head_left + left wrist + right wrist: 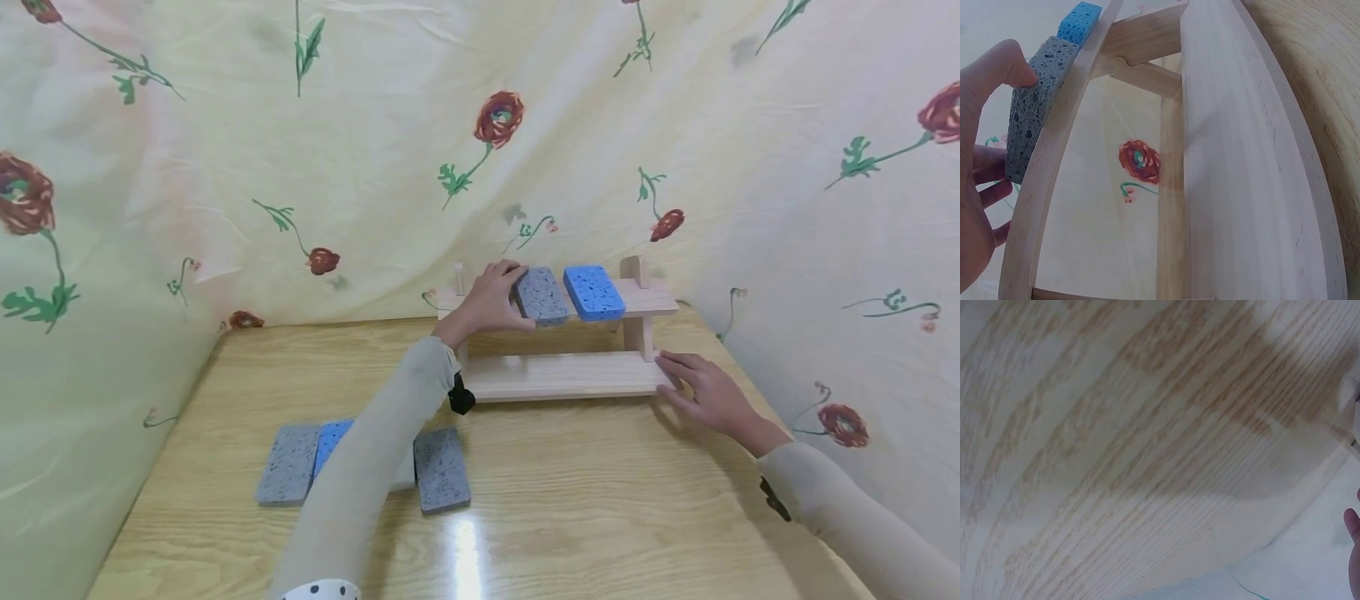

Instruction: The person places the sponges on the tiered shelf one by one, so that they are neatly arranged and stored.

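Observation:
My left hand pinches a grey speckled sponge by its edges, thumb at the near side and fingers at the far side. That sponge rests on the upper board of a two-tier wooden rack, as the left wrist view also shows with the grey sponge at the board's edge. Just right of it, on the same board, lies a blue sponge. My right hand touches the right end of the rack's lower board with extended fingers. Only part of the right hand shows in its wrist view.
At the front left of the wooden table lie a grey sponge, a blue sponge and a pale piece, partly behind my left sleeve. Another grey sponge lies beside them. Flowered cloth hangs behind the rack.

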The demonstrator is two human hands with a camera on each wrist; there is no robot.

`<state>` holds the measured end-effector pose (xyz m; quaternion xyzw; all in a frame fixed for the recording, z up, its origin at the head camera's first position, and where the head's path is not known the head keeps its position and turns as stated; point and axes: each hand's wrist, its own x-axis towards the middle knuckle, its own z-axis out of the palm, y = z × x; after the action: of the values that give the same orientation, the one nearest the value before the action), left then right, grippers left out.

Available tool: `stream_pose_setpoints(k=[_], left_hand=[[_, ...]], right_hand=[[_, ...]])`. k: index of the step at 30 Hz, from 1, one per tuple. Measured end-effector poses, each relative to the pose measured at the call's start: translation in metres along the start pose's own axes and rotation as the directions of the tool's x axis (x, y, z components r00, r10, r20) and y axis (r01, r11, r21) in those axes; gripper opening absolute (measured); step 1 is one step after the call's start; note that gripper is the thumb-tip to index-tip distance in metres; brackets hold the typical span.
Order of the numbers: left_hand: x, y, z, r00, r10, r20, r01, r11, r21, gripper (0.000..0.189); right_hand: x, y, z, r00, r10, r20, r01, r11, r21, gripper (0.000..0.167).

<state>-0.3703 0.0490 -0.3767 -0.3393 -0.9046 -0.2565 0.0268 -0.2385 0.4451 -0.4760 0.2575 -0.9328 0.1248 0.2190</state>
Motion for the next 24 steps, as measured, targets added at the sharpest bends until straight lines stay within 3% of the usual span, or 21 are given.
stream_pose_setpoints(k=[10, 24], left_hand=[[-0.0009, -0.0013, -0.0011, 1.0, -0.01, 0.028, 0.011, 0.999, -0.037, 0.1], [0.0012, -0.0024, 0.0005, 0.998, -0.009, 0.061, 0.01, 1.0, -0.02, 0.099]], right_hand=[[0.0003, 0.0011, 0.0003, 1.0, 0.012, 0.01, -0.012, 1.0, -0.007, 0.052], [-0.0005, 0.0013, 0.0, 1.0, 0.023, 0.021, -0.023, 1.0, -0.001, 0.051]])
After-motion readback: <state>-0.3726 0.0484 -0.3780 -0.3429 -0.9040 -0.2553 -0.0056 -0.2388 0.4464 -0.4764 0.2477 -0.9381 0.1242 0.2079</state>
